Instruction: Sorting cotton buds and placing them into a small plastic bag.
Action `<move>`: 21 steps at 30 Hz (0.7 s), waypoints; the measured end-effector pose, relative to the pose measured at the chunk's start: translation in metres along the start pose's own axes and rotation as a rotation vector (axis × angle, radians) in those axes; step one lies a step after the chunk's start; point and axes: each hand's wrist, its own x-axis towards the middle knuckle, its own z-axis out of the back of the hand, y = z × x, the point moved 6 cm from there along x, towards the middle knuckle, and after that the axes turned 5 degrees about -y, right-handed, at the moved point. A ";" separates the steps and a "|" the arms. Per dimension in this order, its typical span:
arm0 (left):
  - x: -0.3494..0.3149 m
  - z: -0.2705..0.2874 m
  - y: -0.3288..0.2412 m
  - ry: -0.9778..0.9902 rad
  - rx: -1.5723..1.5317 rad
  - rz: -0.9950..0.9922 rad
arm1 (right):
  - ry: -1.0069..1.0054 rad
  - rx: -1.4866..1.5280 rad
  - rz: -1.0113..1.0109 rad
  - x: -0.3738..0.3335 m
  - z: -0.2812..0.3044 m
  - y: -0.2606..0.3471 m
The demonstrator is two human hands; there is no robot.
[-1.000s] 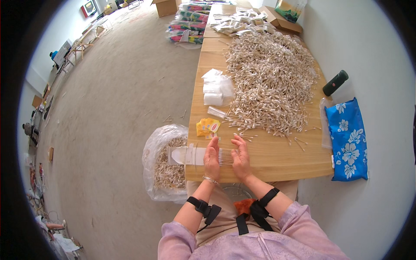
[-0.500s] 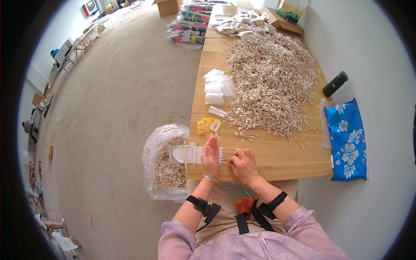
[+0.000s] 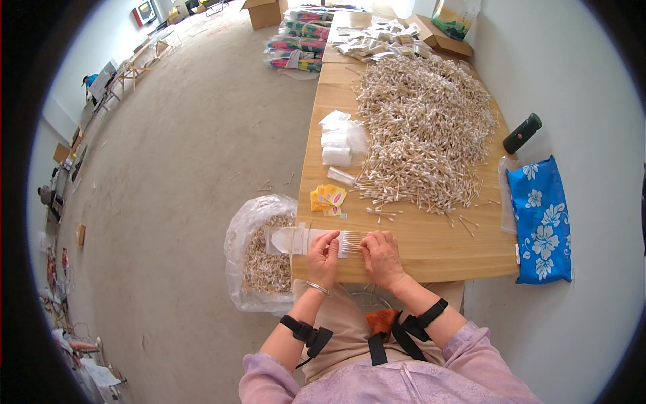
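Note:
A row of cotton swabs (image 3: 354,241) lies side by side near the table's front edge, between my two hands. My right hand (image 3: 383,258) is closed on the right ends of these swabs. Their left tips reach the edge of a flat, whitish plastic bag (image 3: 301,240), which overhangs the table's left side. Over this bag is my left hand (image 3: 323,259), its fingers and thumb drawn together at the bag's edge; the fingertips' exact hold is partly hidden. Just beyond lie yellow cards (image 3: 328,197), with a small clear packet (image 3: 341,176) farther off.
A big heap of loose swabs (image 3: 424,128) covers much of the wooden table (image 3: 457,252). White bags (image 3: 338,145) are stacked to its left. A lined container of swabs (image 3: 268,259) stands below left. On the right are a blue floral pouch (image 3: 542,222) and dark bottle (image 3: 522,133).
My left hand has gone from upright, stretched fingers to a bent, pinching shape, lower and slightly left. My right hand stays at the swabs, its fingers shifted slightly.

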 end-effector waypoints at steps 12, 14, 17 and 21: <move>0.000 -0.017 0.009 0.075 -0.264 0.210 | 0.038 0.220 -0.073 0.007 0.007 0.004; 0.000 -0.017 0.010 0.074 -0.268 0.212 | 0.095 0.257 -0.097 0.007 0.003 0.004; -0.001 -0.019 0.007 0.075 -0.289 0.239 | 0.054 0.355 -0.101 0.008 0.004 0.005; -0.001 -0.018 0.009 0.081 -0.376 0.297 | 0.088 0.501 -0.214 0.005 -0.002 0.004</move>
